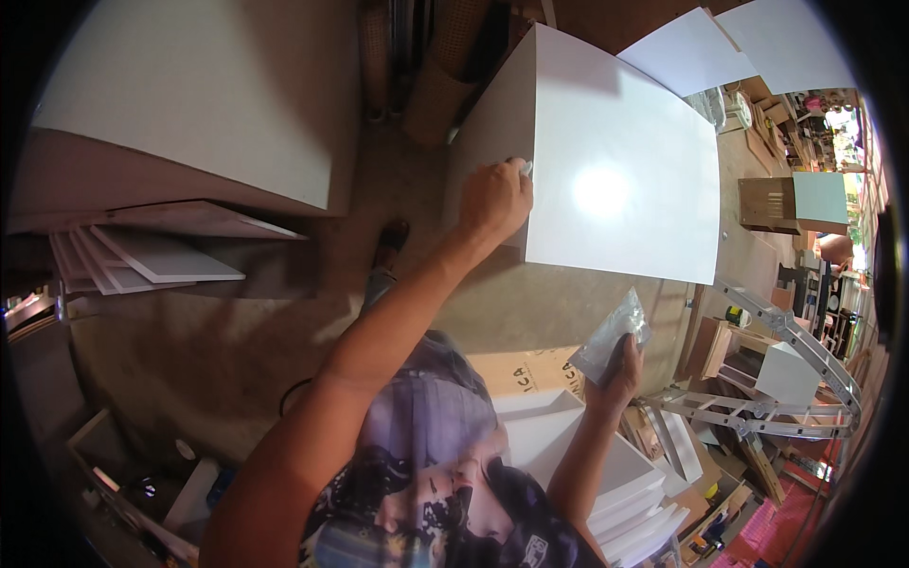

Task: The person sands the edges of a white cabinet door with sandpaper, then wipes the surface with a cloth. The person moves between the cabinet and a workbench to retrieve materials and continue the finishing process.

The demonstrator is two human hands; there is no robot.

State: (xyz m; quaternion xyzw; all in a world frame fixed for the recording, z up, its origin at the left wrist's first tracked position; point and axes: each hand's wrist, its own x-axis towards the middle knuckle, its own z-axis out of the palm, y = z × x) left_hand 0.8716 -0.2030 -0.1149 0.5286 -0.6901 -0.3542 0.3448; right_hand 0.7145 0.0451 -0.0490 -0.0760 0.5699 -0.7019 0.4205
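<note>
At the left edge of a big white cabinet, my left hand is closed with its fingertips against the corner. A small pale bit of something shows at its fingertips, too little to name. Lower down on the right, my right hand grips a crumpled clear plastic bag between thumb and fingers. The bag is held up, apart from the cabinet's near edge. What lies inside the bag is not clear.
Another large white cabinet stands at the left, with several loose white boards beneath it. White drawer boxes are stacked beside my right arm. A folded aluminium ladder lies at the right. White panels are at the back right.
</note>
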